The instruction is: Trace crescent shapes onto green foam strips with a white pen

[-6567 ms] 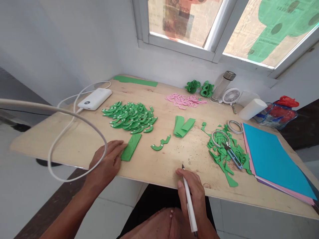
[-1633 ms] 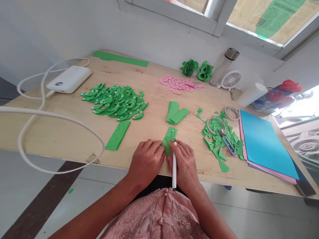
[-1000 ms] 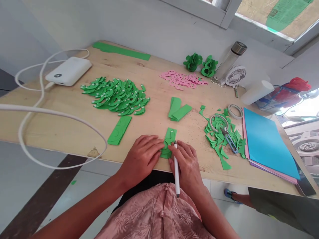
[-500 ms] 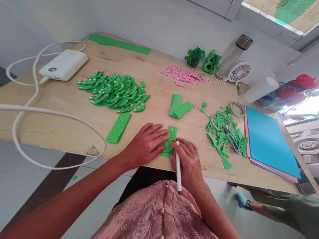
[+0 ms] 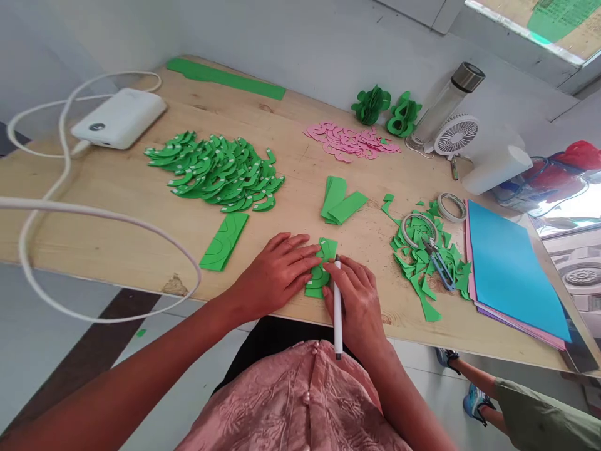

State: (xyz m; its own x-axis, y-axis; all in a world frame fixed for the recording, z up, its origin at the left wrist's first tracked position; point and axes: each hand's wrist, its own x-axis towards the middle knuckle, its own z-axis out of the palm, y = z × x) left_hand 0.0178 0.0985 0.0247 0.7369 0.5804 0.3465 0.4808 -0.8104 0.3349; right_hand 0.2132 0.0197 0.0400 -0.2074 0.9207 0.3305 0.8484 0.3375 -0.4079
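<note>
My left hand (image 5: 279,272) lies flat, fingers stretched out, their tips resting on a small green paper strip (image 5: 331,247). On that strip is a curved green cut-out with small white patches, partly covered by my fingers. My right hand (image 5: 360,300) is closed on a white pen (image 5: 338,319) at the strip's right edge. The pen's dark tip points away from me, beside the strip. Left of my left hand, another folded green strip (image 5: 224,242) bears drawn curved lines. Several plain green strips (image 5: 350,208) lie just beyond my hands.
A large heap of curved green cut-outs (image 5: 220,172) is at left, near a white power bank (image 5: 119,119) with a looping cable. Pink cut-outs (image 5: 352,143) lie farther back. At right are green scraps with small snips (image 5: 440,266), tape rolls (image 5: 451,207) and blue paper (image 5: 511,263).
My hands stay almost in place over the strip, the right with the pen. The view has shifted slightly. At the lower right, another person's legs and feet have moved.
</note>
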